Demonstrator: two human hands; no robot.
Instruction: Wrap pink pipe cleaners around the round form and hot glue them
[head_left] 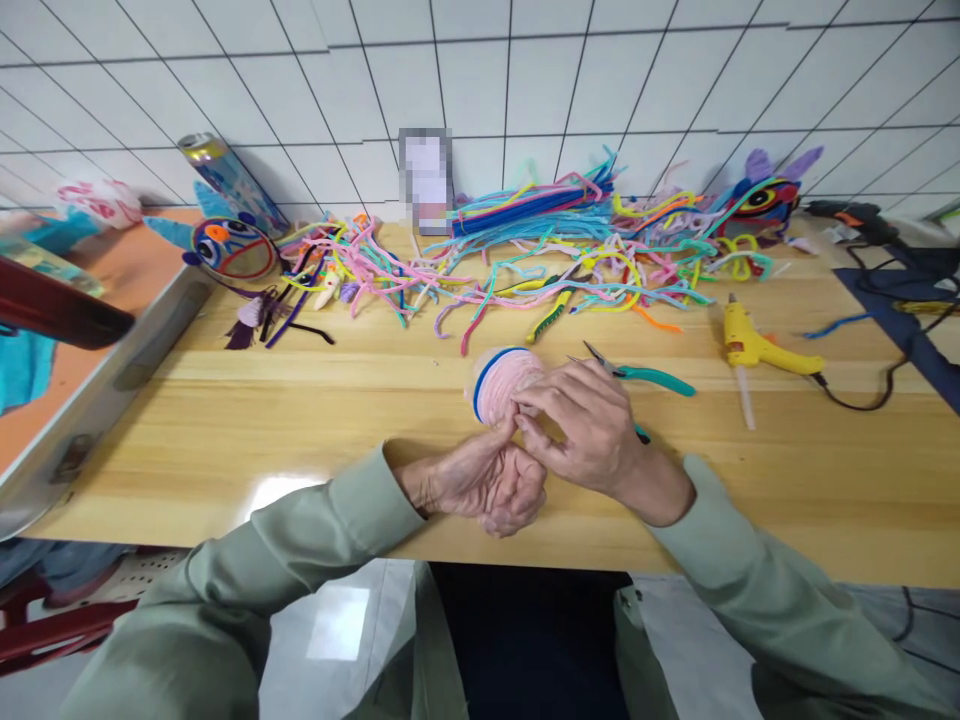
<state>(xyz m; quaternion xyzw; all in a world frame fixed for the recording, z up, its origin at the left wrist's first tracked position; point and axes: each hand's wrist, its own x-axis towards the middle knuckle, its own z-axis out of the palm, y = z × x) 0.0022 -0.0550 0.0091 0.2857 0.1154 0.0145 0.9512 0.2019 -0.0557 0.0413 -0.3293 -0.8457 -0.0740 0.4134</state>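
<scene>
Table (322,400) lies open left of the fingers, its edge nearer the body, pliers (660,378) to their right, ball (504,388) just beyond, left hand (491,485) curled closed, thumb raised, right hand (589,425) arched to it, grip unclear.

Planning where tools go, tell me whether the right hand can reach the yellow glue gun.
Probably yes: just pliers and bare tabletop lie between the right hand and the glue gun, though that hand is occupied.
</scene>
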